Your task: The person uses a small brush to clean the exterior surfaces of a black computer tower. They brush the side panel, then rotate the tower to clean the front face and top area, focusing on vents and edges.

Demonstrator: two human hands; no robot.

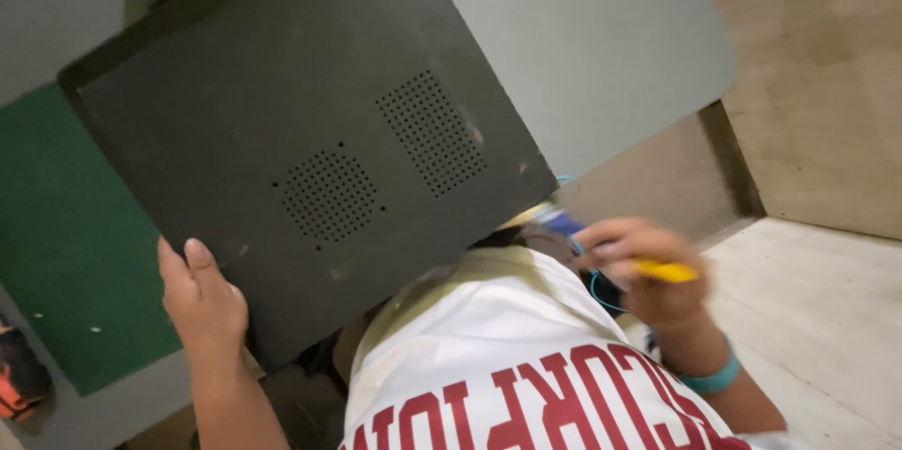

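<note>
A dark grey metal computer case panel point(310, 140) with two perforated vent patches fills the upper left and is tilted. My left hand point(199, 298) grips its lower left edge, thumb on the face of the panel. My right hand point(646, 271), blurred and at the right, is closed around a yellow-handled tool point(665, 271) with a blue part near its other end. A teal band point(711, 380) circles that wrist. My white shirt with red lettering point(507, 375) lies below the panel.
A green mat point(66, 253) covers the grey table at the left. A pale grey board point(601, 37) stands behind the panel. Plywood wall point(827, 84) and wooden floor point(827, 318) lie to the right. An orange and black object point(17, 380) sits at the left edge.
</note>
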